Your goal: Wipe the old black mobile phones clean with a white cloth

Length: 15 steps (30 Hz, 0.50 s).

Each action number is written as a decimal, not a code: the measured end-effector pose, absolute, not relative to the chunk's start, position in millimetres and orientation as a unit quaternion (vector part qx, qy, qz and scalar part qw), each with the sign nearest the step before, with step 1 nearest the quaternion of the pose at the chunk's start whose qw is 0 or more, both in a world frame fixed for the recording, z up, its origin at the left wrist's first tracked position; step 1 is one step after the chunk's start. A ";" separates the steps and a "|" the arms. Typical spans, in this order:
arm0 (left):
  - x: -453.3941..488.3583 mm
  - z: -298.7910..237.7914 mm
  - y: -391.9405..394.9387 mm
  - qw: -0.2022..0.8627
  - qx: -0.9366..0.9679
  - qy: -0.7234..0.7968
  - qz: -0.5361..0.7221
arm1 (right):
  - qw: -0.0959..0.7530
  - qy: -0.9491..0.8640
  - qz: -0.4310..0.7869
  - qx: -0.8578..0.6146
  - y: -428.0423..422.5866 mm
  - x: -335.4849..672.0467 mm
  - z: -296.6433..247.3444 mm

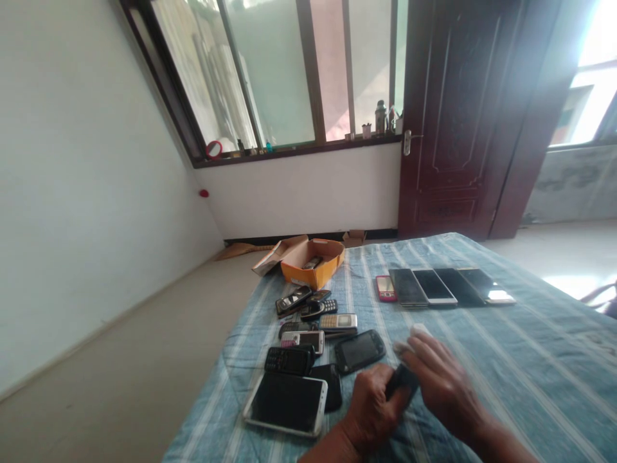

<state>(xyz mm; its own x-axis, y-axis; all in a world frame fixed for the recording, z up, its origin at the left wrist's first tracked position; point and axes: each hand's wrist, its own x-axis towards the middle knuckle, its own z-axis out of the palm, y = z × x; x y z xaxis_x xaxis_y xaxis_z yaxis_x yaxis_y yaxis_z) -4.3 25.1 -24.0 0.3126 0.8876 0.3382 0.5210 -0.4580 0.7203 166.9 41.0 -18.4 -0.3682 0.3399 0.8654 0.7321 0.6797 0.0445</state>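
My left hand [371,402] is curled round a small dark phone [402,379] low in the middle of the view. My right hand [436,373] lies over the phone's other end, fingers pressed on a white cloth or tissue [413,334] against it. Both hands hover just above a blue striped cloth [530,373] covering the table. Left of my hands lies a cluster of old phones: a large white-edged smartphone [286,404], a black touchscreen phone [360,350] and several keypad phones [308,321].
A row of flat smartphones [443,286] with a small red phone [385,288] lies further back on the cloth. An orange cardboard box [313,260] with phones inside stands at the table's far left corner. Beyond are a dark door [457,116], a window sill with bottles, and bare floor at left.
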 end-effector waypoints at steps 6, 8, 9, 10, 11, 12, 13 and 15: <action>-3.3 -22.6 25.4 0.248 0.770 0.455 0.372 | 0.455 -0.802 -0.205 -0.328 38.0 160.9 -9.7; -2.6 -20.8 23.9 0.233 0.773 0.469 0.357 | 0.455 -0.793 -0.215 -0.344 42.7 166.8 -9.5; -2.2 -20.5 23.2 0.224 0.775 0.476 0.350 | 0.457 -0.788 -0.220 -0.349 44.7 169.4 -9.6; -1.9 -20.6 22.7 0.212 0.777 0.484 0.343 | 0.459 -0.784 -0.223 -0.353 46.3 171.5 -9.6; -1.7 -21.0 22.3 0.200 0.779 0.492 0.334 | 0.460 -0.782 -0.226 -0.355 47.3 172.9 -9.7; -1.6 -21.5 22.0 0.189 0.780 0.501 0.324 | 0.460 -0.780 -0.227 -0.357 48.0 173.6 -9.7; -1.6 -21.9 21.9 0.181 0.781 0.509 0.313 | 0.460 -0.780 -0.228 -0.358 48.3 173.9 -9.9; -1.8 -21.7 21.6 0.173 0.782 0.521 0.295 | 0.459 -0.781 -0.228 -0.358 48.4 173.7 -10.4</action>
<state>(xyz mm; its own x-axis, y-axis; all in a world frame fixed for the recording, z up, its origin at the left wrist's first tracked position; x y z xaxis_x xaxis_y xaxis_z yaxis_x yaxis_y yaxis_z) -1.8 21.6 -21.7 0.2839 0.9169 0.2807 0.7125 -0.3976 0.5781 173.7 48.4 -10.4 -0.3232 0.3501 0.8792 0.7679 0.6400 0.0275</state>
